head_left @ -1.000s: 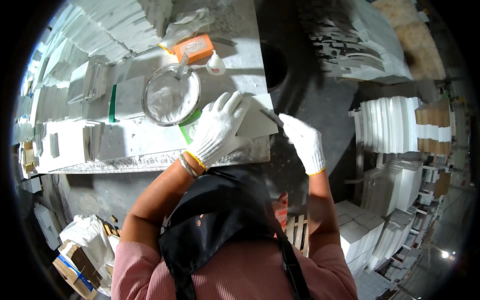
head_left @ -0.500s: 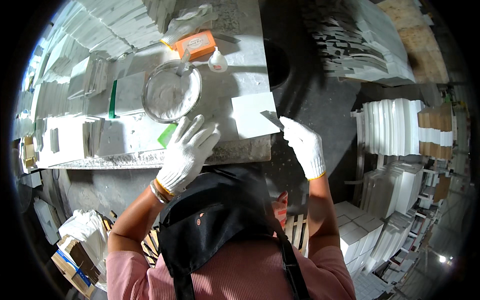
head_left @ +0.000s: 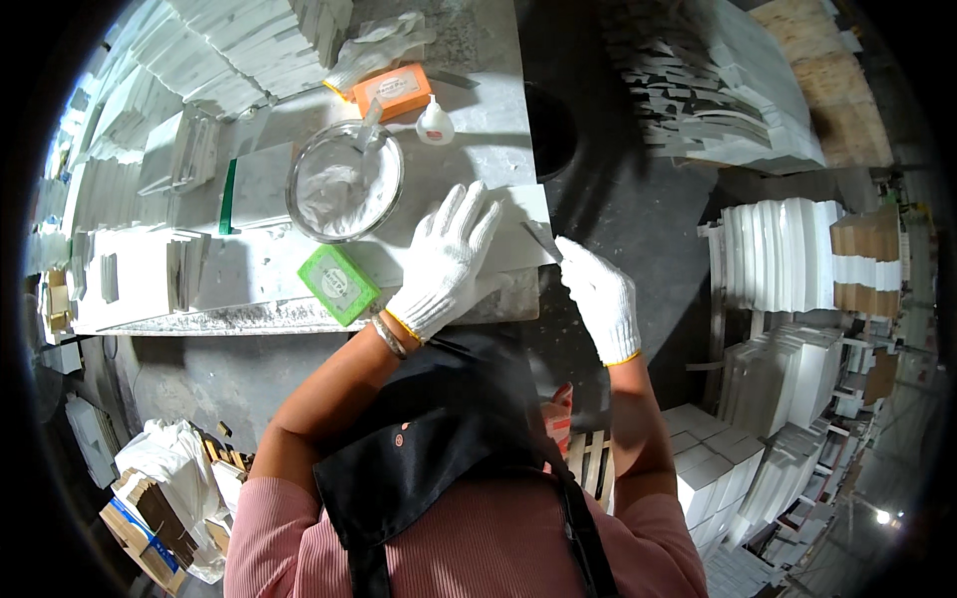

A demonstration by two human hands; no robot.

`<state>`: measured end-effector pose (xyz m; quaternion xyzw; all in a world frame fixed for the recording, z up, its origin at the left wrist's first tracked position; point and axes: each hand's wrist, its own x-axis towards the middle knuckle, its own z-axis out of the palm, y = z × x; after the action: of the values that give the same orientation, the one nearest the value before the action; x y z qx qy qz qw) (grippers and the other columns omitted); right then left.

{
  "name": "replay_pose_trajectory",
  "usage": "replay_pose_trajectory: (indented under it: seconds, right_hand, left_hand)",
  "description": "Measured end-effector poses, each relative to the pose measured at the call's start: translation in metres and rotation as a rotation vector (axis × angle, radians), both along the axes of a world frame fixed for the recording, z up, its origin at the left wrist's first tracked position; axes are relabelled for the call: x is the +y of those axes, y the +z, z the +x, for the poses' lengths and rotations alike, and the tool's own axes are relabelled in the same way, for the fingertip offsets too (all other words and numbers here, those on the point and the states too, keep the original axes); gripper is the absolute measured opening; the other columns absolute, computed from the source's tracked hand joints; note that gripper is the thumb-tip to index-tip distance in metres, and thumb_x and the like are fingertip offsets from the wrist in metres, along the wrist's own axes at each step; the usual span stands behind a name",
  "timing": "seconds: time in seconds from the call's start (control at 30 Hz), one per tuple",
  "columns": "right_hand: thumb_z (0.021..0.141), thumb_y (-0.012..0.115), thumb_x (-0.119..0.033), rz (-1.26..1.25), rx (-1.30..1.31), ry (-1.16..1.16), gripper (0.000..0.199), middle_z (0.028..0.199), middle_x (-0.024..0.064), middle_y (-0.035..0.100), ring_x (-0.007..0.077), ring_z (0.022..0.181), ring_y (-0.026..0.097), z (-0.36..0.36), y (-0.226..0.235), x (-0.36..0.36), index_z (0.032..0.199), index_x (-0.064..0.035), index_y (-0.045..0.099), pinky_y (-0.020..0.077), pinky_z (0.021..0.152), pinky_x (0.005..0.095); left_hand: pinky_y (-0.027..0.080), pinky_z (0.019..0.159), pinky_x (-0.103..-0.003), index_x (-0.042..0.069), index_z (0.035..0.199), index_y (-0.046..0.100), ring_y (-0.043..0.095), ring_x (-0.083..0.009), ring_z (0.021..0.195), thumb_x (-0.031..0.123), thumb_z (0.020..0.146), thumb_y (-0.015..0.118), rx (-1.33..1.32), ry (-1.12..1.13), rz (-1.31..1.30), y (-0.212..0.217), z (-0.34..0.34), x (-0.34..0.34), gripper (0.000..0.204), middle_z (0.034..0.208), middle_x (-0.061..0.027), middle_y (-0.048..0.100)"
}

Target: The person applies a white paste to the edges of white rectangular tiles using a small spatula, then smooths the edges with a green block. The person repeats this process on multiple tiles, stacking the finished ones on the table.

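Observation:
A thin white square tile (head_left: 526,204) lies at the table's right corner, its right edge by the side of the table. Over its left part, my gloved left hand (head_left: 449,257) is open, with fingers stretched out flat; whether it presses on the tile I cannot tell. My gloved right hand (head_left: 601,299) is closed round a scraper (head_left: 539,236), whose thin metal blade points left over the tile's right edge. The scraper's handle is hidden in the glove. A green hand pad (head_left: 340,284) rests by the table's front edge, left of my left hand.
Behind the green pad stands a round bowl (head_left: 346,181) of white paste, a spatula (head_left: 373,112) leaning in it. An orange hand pad (head_left: 393,90), a small white bottle (head_left: 435,122) and spare gloves (head_left: 377,50) lie farther back. Stacked tiles (head_left: 179,149) fill the table's left.
My left hand has moved right, from beside the green pad to over the tile, uncovering the pad. The scraper blade has tilted and looks narrower; my right hand has shifted slightly.

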<state>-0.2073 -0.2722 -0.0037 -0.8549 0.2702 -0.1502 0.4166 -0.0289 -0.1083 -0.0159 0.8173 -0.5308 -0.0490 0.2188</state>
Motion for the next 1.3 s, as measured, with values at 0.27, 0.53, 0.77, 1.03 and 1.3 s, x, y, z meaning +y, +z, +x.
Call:
replay_pose_trajectory:
  seconds: [0.27, 0.53, 0.77, 1.03, 1.3]
  right_hand:
    - [0.092, 0.065, -0.005, -0.025, 0.001, -0.067, 0.031, 0.102, 0.0055, 0.075, 0.0079, 0.079, 0.066, 0.009, -0.002, 0.009, 0.124, -0.004, 0.068, 0.0531, 0.069, 0.0236]
    - [0.094, 0.064, -0.006, 0.488, -0.052, -0.141, 0.034, 0.097, 0.0047, 0.07, 0.0067, 0.078, 0.062, 0.004, 0.017, 0.022, 0.127, -0.0054, 0.067, 0.0501, 0.067, 0.0208]
    - [0.088, 0.06, 0.001, 0.33, -0.057, -0.105, 0.055, 0.095, 0.0119, 0.071, 0.014, 0.075, 0.066, 0.004, 0.039, 0.034, 0.142, -0.0058, 0.053, 0.0531, 0.068, 0.0265]
    - [0.087, 0.063, 0.002, 0.193, 0.019, 0.072, 0.066, 0.088, 0.018, 0.068, 0.0207, 0.071, 0.068, 0.02, 0.055, 0.071, 0.149, -0.007, 0.043, 0.0551, 0.07, 0.0317]
    - [0.084, 0.064, 0.004, 0.378, 0.157, 0.126, 0.052, 0.075, 0.0069, 0.066, 0.0087, 0.065, 0.058, 0.004, 0.091, 0.065, 0.135, -0.0081, 0.062, 0.0509, 0.063, 0.0248]
  left_hand:
    - [0.036, 0.109, -0.051, 0.007, 0.142, 0.048, 0.038, -0.0386, 0.14, 0.039, 0.065, 0.085, 0.042, 0.003, -0.092, -0.004, 0.003, 0.001, 0.091, 0.153, -0.0219, 0.037]
    - [0.039, 0.108, -0.05, 0.007, 0.141, 0.05, 0.041, -0.039, 0.138, 0.043, 0.066, 0.084, 0.044, 0.032, -0.106, -0.002, 0.002, -0.001, 0.09, 0.151, -0.0225, 0.04]
    - [0.044, 0.102, -0.048, -0.001, 0.137, 0.05, 0.054, -0.0403, 0.123, 0.052, 0.079, 0.076, 0.29, 0.043, -0.459, 0.011, -0.009, 0.007, 0.083, 0.133, -0.0212, 0.056]
    - [0.055, 0.073, -0.026, -0.004, 0.122, 0.059, 0.065, -0.0116, 0.087, 0.014, 0.085, 0.081, 1.704, 0.12, -0.212, 0.047, -0.008, 0.01, 0.047, 0.101, -0.0077, 0.068]
    - [0.05, 0.086, -0.026, 0.0, 0.114, 0.067, 0.061, -0.0083, 0.094, 0.032, 0.095, 0.068, 1.448, 0.239, -0.527, 0.014, -0.002, 0.019, 0.037, 0.101, -0.0038, 0.07]
